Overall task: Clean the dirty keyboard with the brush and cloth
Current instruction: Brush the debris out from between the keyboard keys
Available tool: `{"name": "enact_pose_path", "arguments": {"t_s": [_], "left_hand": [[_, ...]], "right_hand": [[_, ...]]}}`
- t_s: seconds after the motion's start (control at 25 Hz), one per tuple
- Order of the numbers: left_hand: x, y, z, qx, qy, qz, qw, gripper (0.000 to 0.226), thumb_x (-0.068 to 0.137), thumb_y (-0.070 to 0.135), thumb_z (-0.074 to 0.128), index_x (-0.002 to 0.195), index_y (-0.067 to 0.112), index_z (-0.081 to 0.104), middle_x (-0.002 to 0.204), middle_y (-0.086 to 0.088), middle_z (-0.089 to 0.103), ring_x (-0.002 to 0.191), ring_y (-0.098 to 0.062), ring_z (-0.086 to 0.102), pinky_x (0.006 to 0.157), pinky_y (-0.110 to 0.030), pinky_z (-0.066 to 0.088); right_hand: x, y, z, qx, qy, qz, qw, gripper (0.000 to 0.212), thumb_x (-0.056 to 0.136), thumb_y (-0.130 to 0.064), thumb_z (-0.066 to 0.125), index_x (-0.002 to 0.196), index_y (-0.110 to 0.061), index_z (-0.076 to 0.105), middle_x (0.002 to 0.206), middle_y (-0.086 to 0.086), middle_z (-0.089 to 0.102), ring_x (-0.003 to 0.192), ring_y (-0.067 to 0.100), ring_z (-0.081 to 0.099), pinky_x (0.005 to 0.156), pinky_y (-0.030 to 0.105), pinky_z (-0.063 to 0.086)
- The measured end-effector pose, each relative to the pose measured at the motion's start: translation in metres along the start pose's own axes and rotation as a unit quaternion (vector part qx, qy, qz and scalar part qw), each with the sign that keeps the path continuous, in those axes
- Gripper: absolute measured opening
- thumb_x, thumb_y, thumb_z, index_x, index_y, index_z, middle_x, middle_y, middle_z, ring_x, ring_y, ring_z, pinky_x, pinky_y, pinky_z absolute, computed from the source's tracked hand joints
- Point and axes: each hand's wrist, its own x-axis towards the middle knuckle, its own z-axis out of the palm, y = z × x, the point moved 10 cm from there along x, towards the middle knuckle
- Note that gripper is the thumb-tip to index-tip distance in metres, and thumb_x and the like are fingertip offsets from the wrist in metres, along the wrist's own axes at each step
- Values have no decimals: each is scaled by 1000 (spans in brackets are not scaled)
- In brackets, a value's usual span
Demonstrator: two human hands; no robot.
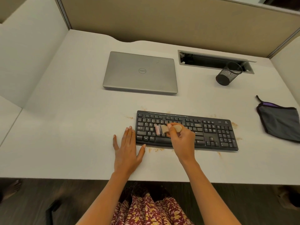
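Note:
A black keyboard (211, 133) lies on the white desk (73, 127), with brownish crumbs scattered around its edges. My right hand (182, 140) grips a small wooden-handled brush (164, 128) whose pale bristles sit blurred over the letter keys on the left half. My left hand (126, 146) lies flat on the desk, fingers straight, against the keyboard's left end, the thumb at its front corner. A grey cloth (279, 120) with dark and purple edging lies at the right edge of the desk, away from both hands.
A shut silver laptop (140, 73) sits behind the keyboard. A black mesh pen cup (227, 76) lies tipped beside an open cable slot (211, 60) at the back right. Partition walls enclose the desk on three sides.

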Motion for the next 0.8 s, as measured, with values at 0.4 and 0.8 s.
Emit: {"name": "enact_pose_path", "arguments": {"t_s": [0.4, 0.8], "left_hand": [[0, 1, -2, 2, 4, -1, 1000, 75, 97, 56, 29, 151, 5, 33, 159, -9, 30, 149, -19, 21, 118, -61, 8], [0, 0, -1, 1, 5, -6, 1000, 75, 96, 57, 30, 151, 6, 34, 159, -8, 30, 150, -18, 19, 118, -61, 9]], "right_hand": [[11, -16, 33, -64, -42, -52, 996, 22, 99, -19, 54, 91, -8, 71, 61, 5, 64, 52, 13, 54, 45, 23, 39], [-5, -4, 14, 55, -2, -105, 993, 29, 97, -30, 57, 118, -15, 70, 89, -8, 74, 52, 17, 56, 43, 32, 45]]}}
